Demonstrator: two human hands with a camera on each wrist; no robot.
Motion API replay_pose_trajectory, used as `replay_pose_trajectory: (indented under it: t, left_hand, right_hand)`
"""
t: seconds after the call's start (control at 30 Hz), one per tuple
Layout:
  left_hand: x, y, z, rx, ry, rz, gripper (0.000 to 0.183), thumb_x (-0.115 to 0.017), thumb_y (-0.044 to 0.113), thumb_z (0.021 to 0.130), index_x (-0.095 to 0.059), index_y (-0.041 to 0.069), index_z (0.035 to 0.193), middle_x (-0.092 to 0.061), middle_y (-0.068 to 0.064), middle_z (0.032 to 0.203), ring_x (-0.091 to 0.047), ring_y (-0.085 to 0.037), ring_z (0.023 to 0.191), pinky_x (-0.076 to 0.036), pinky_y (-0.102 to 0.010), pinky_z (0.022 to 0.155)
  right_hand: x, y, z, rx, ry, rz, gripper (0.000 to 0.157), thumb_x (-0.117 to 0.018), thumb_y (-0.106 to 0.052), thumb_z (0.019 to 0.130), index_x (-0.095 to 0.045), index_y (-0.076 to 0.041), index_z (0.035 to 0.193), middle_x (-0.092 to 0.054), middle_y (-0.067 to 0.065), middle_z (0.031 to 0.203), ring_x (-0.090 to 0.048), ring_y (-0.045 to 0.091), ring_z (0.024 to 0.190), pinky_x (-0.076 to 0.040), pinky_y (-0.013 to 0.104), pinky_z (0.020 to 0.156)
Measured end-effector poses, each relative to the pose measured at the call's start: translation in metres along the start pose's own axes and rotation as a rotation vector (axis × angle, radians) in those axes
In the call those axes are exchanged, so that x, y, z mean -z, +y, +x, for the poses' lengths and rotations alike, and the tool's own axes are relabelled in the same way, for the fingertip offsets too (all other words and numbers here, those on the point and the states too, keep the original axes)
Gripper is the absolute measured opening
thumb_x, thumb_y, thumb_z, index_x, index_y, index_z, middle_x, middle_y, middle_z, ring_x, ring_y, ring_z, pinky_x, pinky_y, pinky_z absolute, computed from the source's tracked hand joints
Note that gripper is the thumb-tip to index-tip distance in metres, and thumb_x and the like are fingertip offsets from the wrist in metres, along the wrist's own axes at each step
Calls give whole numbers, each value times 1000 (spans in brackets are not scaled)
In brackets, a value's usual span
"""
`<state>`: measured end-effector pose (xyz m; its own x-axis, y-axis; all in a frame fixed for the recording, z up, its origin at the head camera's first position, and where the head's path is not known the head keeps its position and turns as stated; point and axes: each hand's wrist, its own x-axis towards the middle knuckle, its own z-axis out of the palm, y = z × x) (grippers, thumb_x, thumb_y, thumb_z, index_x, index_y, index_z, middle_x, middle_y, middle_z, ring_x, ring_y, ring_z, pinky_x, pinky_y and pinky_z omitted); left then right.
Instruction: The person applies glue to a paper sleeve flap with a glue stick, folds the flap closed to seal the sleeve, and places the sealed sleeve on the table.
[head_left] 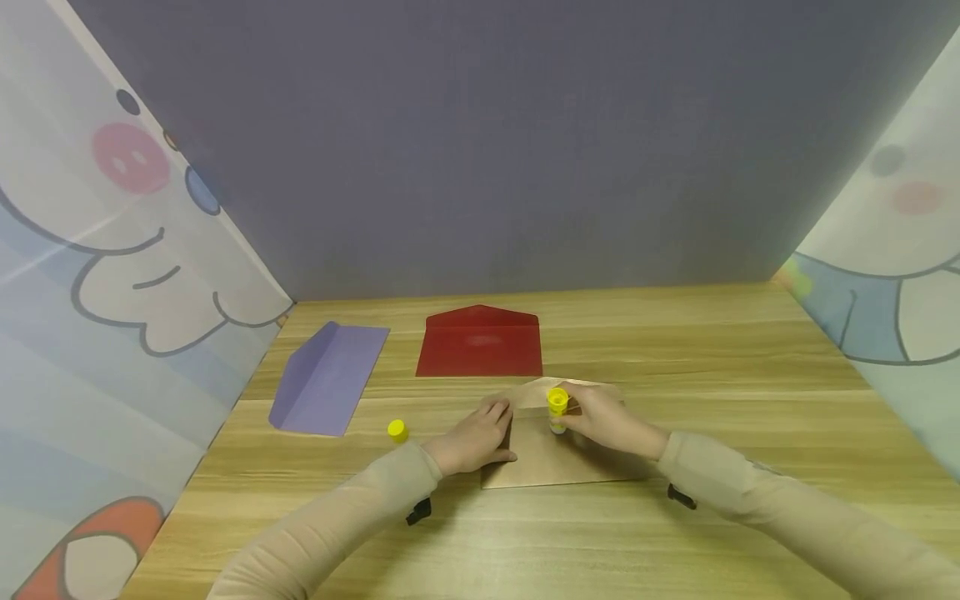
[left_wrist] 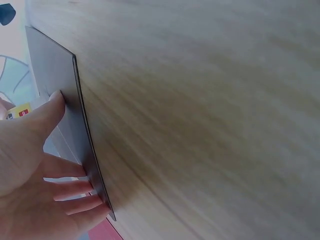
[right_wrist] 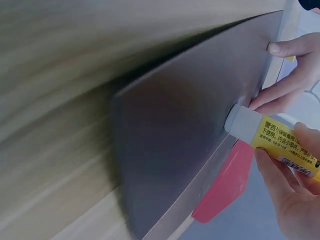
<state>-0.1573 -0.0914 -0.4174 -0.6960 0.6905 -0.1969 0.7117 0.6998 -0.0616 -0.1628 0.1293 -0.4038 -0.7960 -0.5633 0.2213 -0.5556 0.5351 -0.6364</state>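
Observation:
A tan envelope (head_left: 555, 462) with its flap folded out lies on the table in front of me. My left hand (head_left: 474, 437) rests on its left end, fingers and thumb extended across the paper in the left wrist view. My right hand (head_left: 609, 421) grips a yellow glue stick (head_left: 557, 403), held upright with its white end down. In the right wrist view the white end of the glue stick (right_wrist: 245, 123) meets the envelope (right_wrist: 195, 110) near the flap fold. The yellow cap (head_left: 397, 431) stands on the wood, left of my left hand.
A red envelope (head_left: 480, 350) with its flap out lies just beyond the tan one. Farther left is a purple envelope (head_left: 330, 379), also unfolded. A grey panel (head_left: 480, 150) rises at the table's back edge, and cartoon-printed sheets (head_left: 112, 275) flank both sides.

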Motion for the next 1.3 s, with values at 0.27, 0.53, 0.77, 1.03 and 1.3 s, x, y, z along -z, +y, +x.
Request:
replay_pose_trajectory:
  t: [0.27,0.53,0.77,1.03,1.3]
  left_hand:
    - [0,-1,0,1,-6,-16,69,-47,44,88,-35,-8,131,-31,-22,137,-28,-31,127,-25,-33,105]
    - [-1,-2,-1,3,-14,-13,69,-46,45,88,-35,-8,131,-30,-21,137,-27,-31,127,-25,-33,105]
    - [2,-1,-1,-9,0,-2,68,-47,44,88,-36,-8,130,-31,-22,136,-29,-31,126,-25,-33,104]
    - [2,-2,-2,-3,-18,-19,68,-46,44,88,-33,-8,132,-29,-21,138,-25,-31,128,-23,-33,106]
    - [-1,-2,-1,-11,-14,-10,69,-45,45,88,-34,-8,131,-29,-22,138,-25,-32,128,-23,-34,105]
  right_hand:
    - [-13,-13,15,-2,-49,13,22,-67,-8,76,-56,-2,95,-60,0,86,-59,18,83,-50,30,74]
    - [-16,-16,18,-12,-54,26,24,-67,-6,76,-56,0,96,-60,3,87,-60,21,84,-51,30,74]
    - [-10,-11,10,-28,-64,57,23,-65,-6,79,-54,0,98,-61,4,89,-61,23,85,-51,28,74]
    - [0,1,-3,-22,-31,80,20,-64,-3,78,-54,3,95,-60,7,85,-62,26,82,-51,24,71]
    - [9,11,-12,-19,-13,94,18,-65,-2,77,-55,3,92,-60,5,85,-61,24,81,-51,23,71]
